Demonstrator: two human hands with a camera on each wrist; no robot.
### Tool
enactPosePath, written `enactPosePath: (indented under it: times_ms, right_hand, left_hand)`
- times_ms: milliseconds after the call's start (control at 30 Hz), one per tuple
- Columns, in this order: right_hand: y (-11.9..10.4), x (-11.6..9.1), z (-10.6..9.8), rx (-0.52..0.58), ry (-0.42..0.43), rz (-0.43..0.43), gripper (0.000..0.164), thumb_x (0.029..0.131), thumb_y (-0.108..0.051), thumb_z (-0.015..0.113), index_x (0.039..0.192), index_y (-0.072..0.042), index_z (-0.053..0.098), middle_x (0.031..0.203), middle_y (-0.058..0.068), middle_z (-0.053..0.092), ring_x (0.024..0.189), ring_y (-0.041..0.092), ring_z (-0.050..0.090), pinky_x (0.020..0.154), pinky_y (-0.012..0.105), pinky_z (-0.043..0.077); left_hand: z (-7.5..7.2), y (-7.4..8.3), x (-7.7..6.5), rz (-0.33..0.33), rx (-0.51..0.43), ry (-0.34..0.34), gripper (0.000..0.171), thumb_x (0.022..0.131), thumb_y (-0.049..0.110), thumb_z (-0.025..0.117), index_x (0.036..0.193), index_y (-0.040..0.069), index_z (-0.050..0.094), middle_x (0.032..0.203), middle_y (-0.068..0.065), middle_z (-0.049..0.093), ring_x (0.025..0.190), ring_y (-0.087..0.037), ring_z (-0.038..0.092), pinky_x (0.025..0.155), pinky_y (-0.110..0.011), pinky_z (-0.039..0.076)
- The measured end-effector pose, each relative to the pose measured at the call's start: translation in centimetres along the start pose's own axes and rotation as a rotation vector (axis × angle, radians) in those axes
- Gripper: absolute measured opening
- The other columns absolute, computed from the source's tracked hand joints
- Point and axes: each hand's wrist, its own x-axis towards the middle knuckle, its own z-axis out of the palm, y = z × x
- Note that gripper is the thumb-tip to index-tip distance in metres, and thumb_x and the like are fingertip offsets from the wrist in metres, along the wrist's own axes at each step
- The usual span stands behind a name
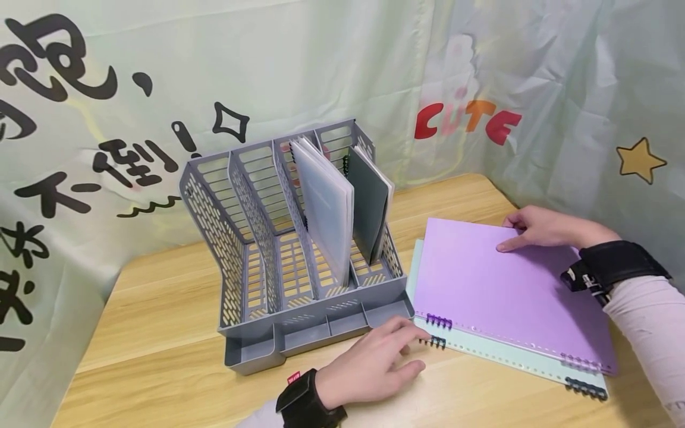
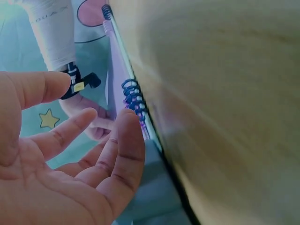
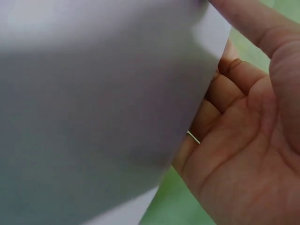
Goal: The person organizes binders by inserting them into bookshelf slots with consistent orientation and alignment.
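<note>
A: What lies nearest us?

B: Our left grip (image 1: 369, 364), fingers loosely bent, thumb apart, holding nothing, by the black coils (image 1: 436, 342) of a mint notebook (image 1: 500, 349). Whether a fingertip touches them, we cannot tell.

A: And the purple notebook (image 1: 481, 279)?

B: It lies on the mint one, right of the grey organizer (image 1: 316, 308) on our bench (image 1: 176, 303). At its far edge our right grip (image 1: 553, 229) pinches it, thumb on the cover, the other fingers beyond the edge.

A: Which step do we see?

B: Taking hold of the purple notebook, we judge. The next move probably calls for a lift off the mint one, our left grip steadying the coil side.

A: What stands in the way?

B: With the mint notebook directly beneath, we could drag up both. The organizer crowds the left corner; farther back, a pale notebook (image 1: 326, 202) and a dark notebook (image 1: 369, 205) stand tilted in its two right-hand compartments. Behind hangs a lettered curtain (image 1: 332, 53).
</note>
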Motion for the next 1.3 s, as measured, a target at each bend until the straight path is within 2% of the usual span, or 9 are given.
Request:
enactPosePath:
  times_ms: [100, 267, 433, 567, 800, 1067, 1200, 1300]
  right_hand:
    - [-0.2, -0.2, -0.3, -0.009, 0.006, 0.009, 0.037, 0.075, -0.038, 0.08, 0.073, -0.012, 0.054, 0.061, -0.004, 0.039, 0.055, 0.007, 0.038, 0.055, 0.024, 0.031]
    - [-0.4, -0.7, -0.7, -0.026, 0.022, 0.028, 0.038, 0.08, -0.038, 0.076, 0.073, -0.011, 0.051, 0.06, -0.003, 0.036, 0.055, 0.008, 0.036, 0.055, 0.025, 0.029]
    - [-0.1, -1.1, -1.1, -0.03, 0.048, 0.055, 0.035, 0.085, -0.039, 0.071, 0.079, -0.009, 0.052, 0.062, -0.001, 0.038, 0.06, 0.011, 0.042, 0.057, 0.026, 0.03]
    - [0.2, -1.3, -1.1, -0.034, 0.068, 0.07, 0.037, 0.088, -0.041, 0.068, 0.084, -0.008, 0.053, 0.066, 0.002, 0.043, 0.066, 0.016, 0.047, 0.059, 0.028, 0.033]
    - [0.4, -1.5, -0.8, -0.047, 0.107, 0.094, 0.04, 0.089, -0.045, 0.065, 0.09, -0.006, 0.055, 0.07, 0.004, 0.05, 0.071, 0.02, 0.049, 0.059, 0.031, 0.035]
    - [0.5, -1.8, -0.3, -0.06, 0.189, 0.104, 0.04, 0.089, -0.043, 0.066, 0.081, -0.007, 0.049, 0.062, 0.003, 0.039, 0.059, 0.018, 0.043, 0.052, 0.031, 0.03]
    - [0.6, -1.9, -0.1, -0.063, 0.22, 0.111, 0.042, 0.089, -0.04, 0.066, 0.078, -0.007, 0.044, 0.061, 0.003, 0.034, 0.058, 0.019, 0.04, 0.052, 0.031, 0.028]
    - [0.5, -2.0, 0.0, -0.048, 0.224, 0.118, 0.043, 0.091, -0.04, 0.064, 0.079, -0.006, 0.041, 0.062, 0.003, 0.032, 0.06, 0.02, 0.041, 0.053, 0.032, 0.029]
  left_hand:
    - [-0.6, 0.0, -0.3, 0.014, -0.013, 0.009, 0.036, 0.096, 0.031, 0.058, 0.13, 0.019, 0.055, 0.118, 0.009, 0.051, 0.093, 0.003, 0.052, 0.076, -0.009, 0.039]
    - [-1.8, 0.0, -1.0, 0.041, -0.091, 0.034, 0.036, 0.098, 0.029, 0.056, 0.131, 0.017, 0.053, 0.118, 0.005, 0.055, 0.094, 0.006, 0.053, 0.073, -0.009, 0.043]
    - [-3.2, -0.4, -1.8, 0.066, -0.124, 0.089, 0.035, 0.098, 0.026, 0.057, 0.131, 0.018, 0.053, 0.112, 0.008, 0.056, 0.09, 0.009, 0.052, 0.068, -0.008, 0.045]
    - [-4.2, -0.9, -2.5, 0.074, -0.15, 0.136, 0.032, 0.097, 0.023, 0.059, 0.129, 0.018, 0.055, 0.107, 0.01, 0.056, 0.086, 0.006, 0.054, 0.061, -0.009, 0.045]
    - [-6.5, -1.9, -3.9, 0.02, -0.178, 0.17, 0.032, 0.098, 0.024, 0.057, 0.13, 0.018, 0.054, 0.098, 0.012, 0.059, 0.078, 0.001, 0.055, 0.056, -0.013, 0.046]
    - [-8.5, -2.8, -5.7, -0.061, -0.155, 0.245, 0.034, 0.098, 0.027, 0.057, 0.132, 0.024, 0.053, 0.103, 0.013, 0.06, 0.079, -0.004, 0.056, 0.055, -0.02, 0.047]
    - [-9.4, -3.0, -6.3, -0.099, -0.151, 0.278, 0.034, 0.098, 0.026, 0.058, 0.131, 0.026, 0.053, 0.104, 0.013, 0.059, 0.081, -0.005, 0.057, 0.053, -0.022, 0.047]
    - [-10.1, -3.2, -6.7, -0.11, -0.151, 0.302, 0.034, 0.097, 0.024, 0.059, 0.13, 0.024, 0.054, 0.103, 0.008, 0.061, 0.081, -0.006, 0.058, 0.054, -0.023, 0.048]
